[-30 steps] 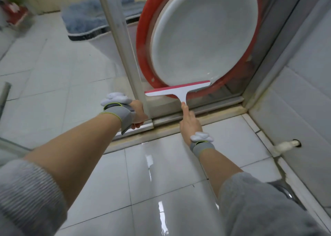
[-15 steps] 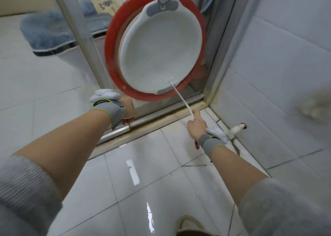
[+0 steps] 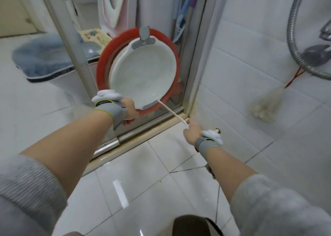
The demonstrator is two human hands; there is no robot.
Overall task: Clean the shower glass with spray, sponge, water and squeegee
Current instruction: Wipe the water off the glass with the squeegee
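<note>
The left hand (image 3: 129,110) grips the frame edge of the shower glass (image 3: 157,44); right of it, the right hand (image 3: 192,132) clamps the squeegee (image 3: 172,112), blade edge-on by the glass's lower right corner. Wiping looks nearly finished (no spray or sponge visible). Two basins (image 3: 143,78), one squeegee.

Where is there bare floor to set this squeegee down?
Bare glossy white floor tiles lie between both forearms, bordered by the beige door sill ahead. It is crowded by the right wall: the white string mop head hangs low, and the right hand holds the white squeegee there.
</note>
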